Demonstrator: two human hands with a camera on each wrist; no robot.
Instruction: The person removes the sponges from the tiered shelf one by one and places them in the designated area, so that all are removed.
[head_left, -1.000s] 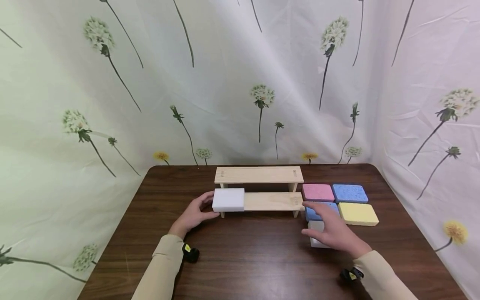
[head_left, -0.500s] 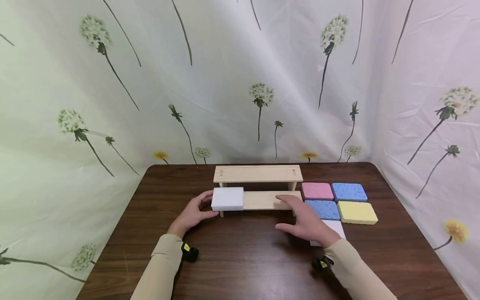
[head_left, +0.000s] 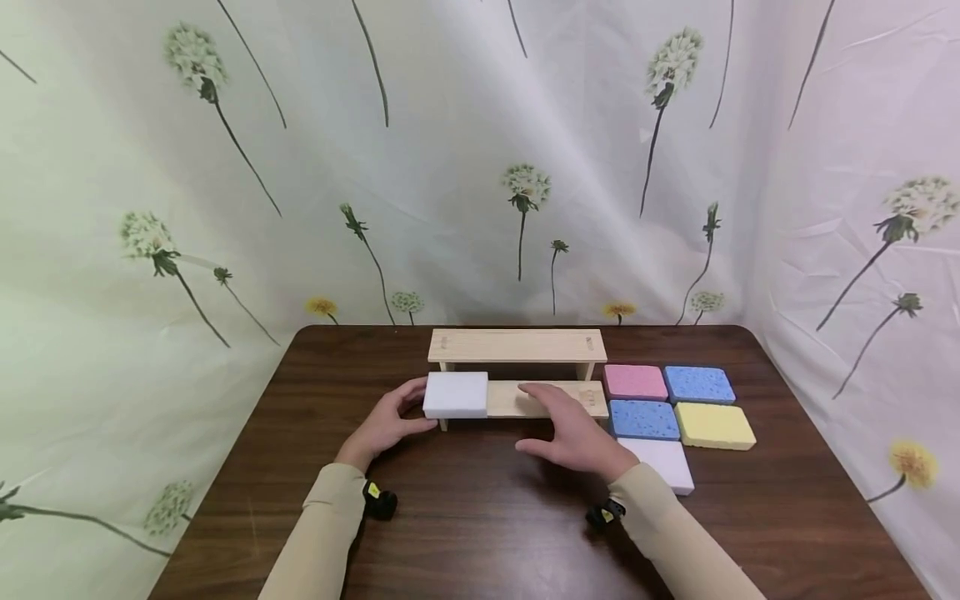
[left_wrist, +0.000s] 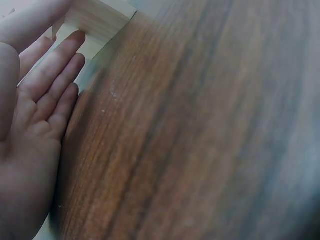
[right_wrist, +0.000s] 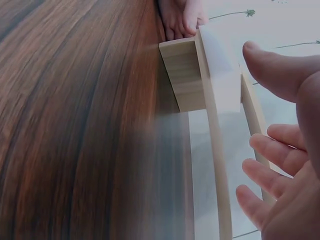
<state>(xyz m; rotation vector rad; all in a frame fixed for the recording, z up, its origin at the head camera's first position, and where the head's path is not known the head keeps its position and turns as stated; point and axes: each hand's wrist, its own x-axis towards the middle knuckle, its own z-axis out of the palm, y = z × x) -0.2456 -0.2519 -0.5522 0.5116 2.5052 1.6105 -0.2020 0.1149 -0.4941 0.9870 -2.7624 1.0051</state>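
Note:
A white sponge block [head_left: 456, 395] lies on the left end of the lower tier of a pale wooden two-tier rack [head_left: 517, 345]. Beside that end rests my left hand [head_left: 382, 427], thumb and fingertips right at the sponge's left edge. In the left wrist view, the fingers [left_wrist: 62, 70] stretch out straight and loose. My right hand [head_left: 573, 429] hovers in front of the lower tier, right of the white sponge, thumb and fingers spread apart with nothing between them. The right wrist view shows its fingers [right_wrist: 272, 182] slightly bent, beside the rack.
Right of the rack lie a pink sponge [head_left: 634, 382], two blue sponges, one at the back [head_left: 700, 385] and one in front [head_left: 643, 419], and a yellow sponge [head_left: 716, 426]. A second white sponge [head_left: 663, 467] is partly behind my right sleeve. A patterned curtain [head_left: 480, 167] borders the brown table [head_left: 480, 517].
My right hand has moved left from over the sponges on the right to the front of the rack's lower tier, uncovering the second white sponge. The left hand stays in place.

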